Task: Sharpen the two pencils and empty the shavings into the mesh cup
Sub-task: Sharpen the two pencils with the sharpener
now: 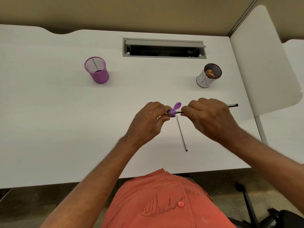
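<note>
- A sharpened pencil (pixel 182 133) lies loose on the white counter (pixel 65 129), nearest the person; its point faces away, toward the hands, and its long axis runs near to far; neither hand touches it.
- Just beyond it the left hand (pixel 148 119) has its grip closed round the purple sharpener (pixel 172 112), flip lid (pixel 177 106) standing open; brownish shavings seem to show at the fingers, though that is hard to tell.
- The right hand (pixel 210 116) is closed on the black pencil (pixel 232 105), palm down; this pencil lies crosswise, tip in the sharpener's mouth to the left, blunt end sticking out right; by my reading the coming twist turns on keeping that axis in line with the hole.
- Farther off, well apart, stand a purple mesh cup (pixel 97 70) at the left and a paper-wrapped mesh cup (pixel 209 78) at the right, already holding shavings; the right hand is nearer the latter.
</note>
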Available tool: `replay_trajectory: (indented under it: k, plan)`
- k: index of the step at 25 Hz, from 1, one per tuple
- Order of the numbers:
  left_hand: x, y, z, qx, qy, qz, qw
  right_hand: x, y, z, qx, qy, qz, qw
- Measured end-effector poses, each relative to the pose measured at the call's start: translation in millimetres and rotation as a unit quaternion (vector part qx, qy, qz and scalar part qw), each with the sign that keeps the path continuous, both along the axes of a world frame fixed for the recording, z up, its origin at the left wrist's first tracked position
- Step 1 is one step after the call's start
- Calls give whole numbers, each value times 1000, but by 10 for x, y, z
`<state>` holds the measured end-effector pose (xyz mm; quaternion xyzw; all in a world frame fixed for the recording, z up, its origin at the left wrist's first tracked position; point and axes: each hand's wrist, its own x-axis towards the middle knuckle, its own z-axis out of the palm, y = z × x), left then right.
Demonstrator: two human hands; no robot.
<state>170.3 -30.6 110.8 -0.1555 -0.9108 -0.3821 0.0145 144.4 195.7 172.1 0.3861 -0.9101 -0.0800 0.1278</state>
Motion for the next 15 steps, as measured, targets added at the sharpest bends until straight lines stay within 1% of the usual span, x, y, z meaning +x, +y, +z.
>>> replay_trajectory:
  k: [1,2,3,5,6,8,11,13,15]
  plan:
    - [0,0,4,0,2,1,1000,-2,-5,13,1,-11,0,1000]
    - [-1,-4,5,-4,6,2,1000,-26,-14,30,0,-56,-8,998]
    - [3,-7,1,-8,9,1,1000,-71,-36,77,-2,-135,-34,990]
    - [22,-2,-2,-15,10,-6,1000,-186,-72,142,-28,-302,-108,947]
    - [25,0,-1,-15,10,-7,1000,-217,-78,144,-29,-336,-127,933]
    - [-1,-13,7,-14,15,-4,1000,-212,-86,97,-5,-308,-114,944]
    - [-30,-8,27,-15,14,-3,1000,-120,-32,96,-45,-230,-51,971]
    - [-36,24,35,-10,12,-7,1000,-92,16,81,-31,-117,-7,993]
    - [-32,52,36,-3,12,-8,1000,-65,36,50,-16,-6,14,1000]
